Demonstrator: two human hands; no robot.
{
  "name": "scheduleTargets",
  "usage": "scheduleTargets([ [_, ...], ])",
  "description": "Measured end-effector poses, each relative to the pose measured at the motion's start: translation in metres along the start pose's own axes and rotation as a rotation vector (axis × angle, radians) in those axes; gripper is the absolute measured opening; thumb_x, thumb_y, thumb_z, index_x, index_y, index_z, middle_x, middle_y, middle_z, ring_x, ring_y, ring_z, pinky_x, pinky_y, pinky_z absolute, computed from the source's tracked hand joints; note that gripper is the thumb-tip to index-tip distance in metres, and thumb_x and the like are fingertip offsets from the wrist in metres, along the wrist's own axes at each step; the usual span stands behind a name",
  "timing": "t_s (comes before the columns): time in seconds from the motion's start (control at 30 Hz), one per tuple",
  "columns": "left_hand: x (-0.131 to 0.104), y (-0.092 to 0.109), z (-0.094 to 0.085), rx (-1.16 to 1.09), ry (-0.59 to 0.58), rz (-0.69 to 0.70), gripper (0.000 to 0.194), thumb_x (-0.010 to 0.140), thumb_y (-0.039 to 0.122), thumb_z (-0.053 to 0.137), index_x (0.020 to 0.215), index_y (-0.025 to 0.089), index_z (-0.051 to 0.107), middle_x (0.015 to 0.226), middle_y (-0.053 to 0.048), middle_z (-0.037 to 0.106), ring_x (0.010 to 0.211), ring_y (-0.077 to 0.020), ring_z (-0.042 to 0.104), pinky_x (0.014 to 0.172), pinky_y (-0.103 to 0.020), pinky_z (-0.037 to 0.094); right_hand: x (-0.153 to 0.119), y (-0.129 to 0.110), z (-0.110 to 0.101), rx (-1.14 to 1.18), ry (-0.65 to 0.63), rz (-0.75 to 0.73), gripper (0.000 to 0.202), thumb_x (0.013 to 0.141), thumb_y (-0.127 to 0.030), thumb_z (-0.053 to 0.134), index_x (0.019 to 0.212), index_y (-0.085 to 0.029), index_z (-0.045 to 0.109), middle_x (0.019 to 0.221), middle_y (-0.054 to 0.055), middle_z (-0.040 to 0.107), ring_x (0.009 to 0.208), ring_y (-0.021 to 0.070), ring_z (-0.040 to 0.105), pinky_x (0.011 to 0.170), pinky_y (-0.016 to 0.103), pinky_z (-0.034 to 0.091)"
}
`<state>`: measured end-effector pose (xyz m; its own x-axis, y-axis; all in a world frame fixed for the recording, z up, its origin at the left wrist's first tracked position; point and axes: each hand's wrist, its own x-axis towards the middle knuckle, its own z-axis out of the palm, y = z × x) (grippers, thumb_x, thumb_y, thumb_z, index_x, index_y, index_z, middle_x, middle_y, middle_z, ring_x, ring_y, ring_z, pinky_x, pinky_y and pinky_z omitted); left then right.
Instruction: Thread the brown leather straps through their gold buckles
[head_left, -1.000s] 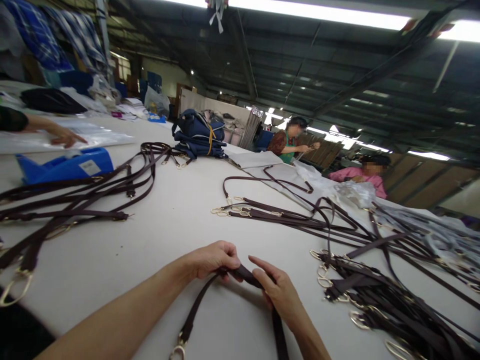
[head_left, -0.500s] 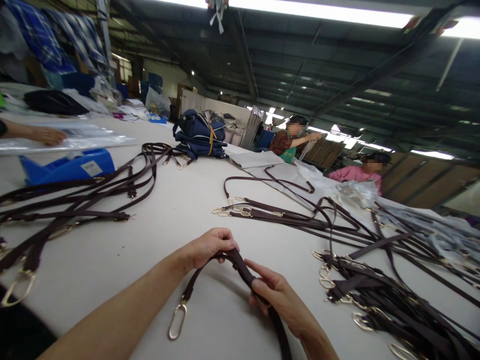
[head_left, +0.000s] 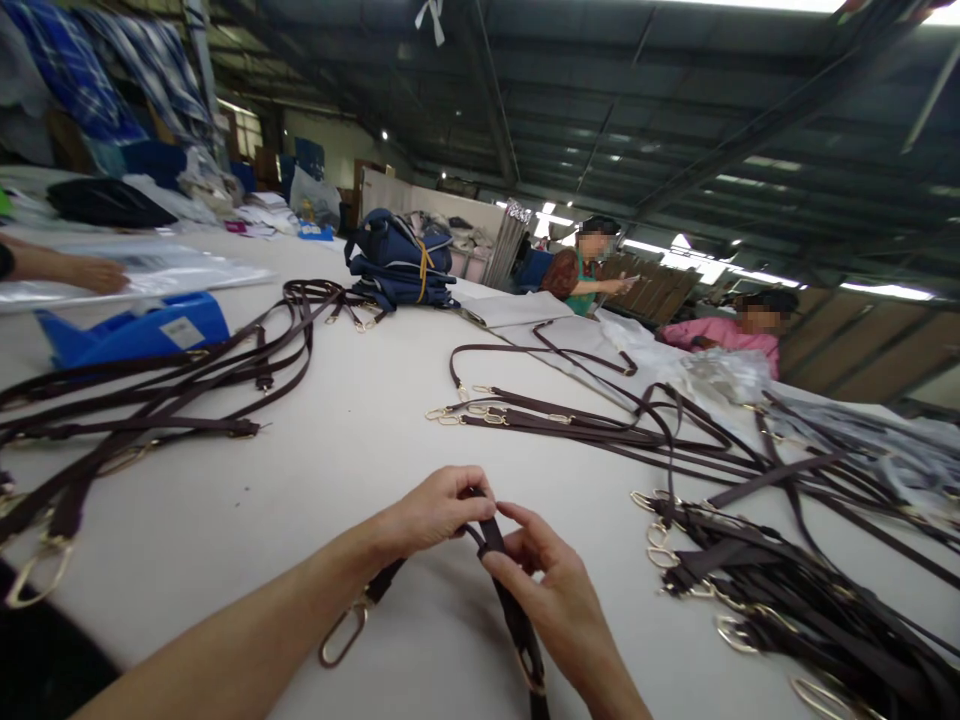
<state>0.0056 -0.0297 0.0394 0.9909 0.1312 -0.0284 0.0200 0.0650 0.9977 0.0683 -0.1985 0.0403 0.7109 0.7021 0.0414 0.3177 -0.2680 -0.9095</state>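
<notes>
A dark brown strap (head_left: 510, 605) is held by both hands above the pale table, near its front middle. My left hand (head_left: 448, 508) pinches the strap's upper bend, thumb against curled fingers. Close beside it, my right hand (head_left: 541, 562) grips the same strap just below, its fingertips almost touching the left ones. An oval gold clasp (head_left: 345, 634) dangles from one end of the strap, under my left wrist. Another gold metal piece (head_left: 531, 672) shows on the part hanging below my right hand.
Brown straps (head_left: 172, 400) lie at left beside a blue dispenser (head_left: 161, 328). More straps (head_left: 780, 590) with gold clasps heap at right. A bundle of navy bags (head_left: 401, 262) stands at the back. Another person's hand (head_left: 94, 273) rests on plastic at left; two people are beyond the table.
My hands have come closer together on the strap, the left one moving right. A metal piece now shows below my right hand. The person in green has lowered their arms.
</notes>
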Motion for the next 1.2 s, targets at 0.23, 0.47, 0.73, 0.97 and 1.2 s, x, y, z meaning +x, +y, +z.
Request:
scheduleTargets([
  [0.23,-0.009,0.017,-0.004,0.133,-0.189,-0.025,0.030,0.063,0.022,0.072,0.092,0.017,0.065,0.079,0.003,0.060,0.073,-0.0108,0.049,0.066,-0.023,0.038,-0.002,-0.005,-0.012,0.217,-0.004,0.005,0.037,0.075,-0.046,0.069,0.101,-0.020,0.067,0.077,0.002,0.066,0.072,0.0186,0.057,0.067,0.030,0.044],
  [0.47,-0.012,0.016,-0.007,0.139,-0.324,-0.096,0.020,0.066,0.023,0.070,0.085,0.020,0.073,0.066,0.004,0.061,0.064,-0.0108,0.050,0.063,-0.022,0.037,0.000,-0.002,-0.017,0.557,-0.049,0.160,0.040,0.077,-0.059,0.068,0.074,-0.019,0.064,0.061,-0.002,0.055,0.063,0.0142,0.047,0.068,0.028,0.040],
  [0.73,-0.009,0.011,-0.008,0.121,-0.245,0.056,0.017,0.068,0.019,0.070,0.085,0.017,0.072,0.076,0.001,0.068,0.074,-0.0127,0.058,0.072,-0.023,0.044,0.001,-0.001,-0.019,0.675,-0.194,0.173,0.035,0.077,-0.053,0.069,0.070,-0.018,0.069,0.078,0.002,0.062,0.084,0.0193,0.052,0.080,0.032,0.044],
  [0.97,-0.006,0.016,-0.012,0.058,-0.138,0.120,0.015,0.072,0.018,0.064,0.086,0.015,0.070,0.080,0.000,0.069,0.079,-0.0135,0.061,0.077,-0.024,0.045,0.002,0.002,-0.023,0.652,-0.265,0.214,0.044,0.072,-0.055,0.072,0.093,-0.016,0.076,0.100,0.011,0.072,0.103,0.0271,0.055,0.093,0.041,0.042],
  [1.2,-0.003,0.010,-0.013,0.093,-0.130,0.109,0.015,0.071,0.018,0.066,0.086,0.015,0.069,0.078,0.001,0.067,0.075,-0.0121,0.057,0.073,-0.023,0.044,0.003,0.008,-0.013,0.725,-0.260,0.247,0.035,0.074,-0.051,0.073,0.080,-0.016,0.074,0.083,0.007,0.070,0.090,0.0219,0.061,0.081,0.033,0.044],
])
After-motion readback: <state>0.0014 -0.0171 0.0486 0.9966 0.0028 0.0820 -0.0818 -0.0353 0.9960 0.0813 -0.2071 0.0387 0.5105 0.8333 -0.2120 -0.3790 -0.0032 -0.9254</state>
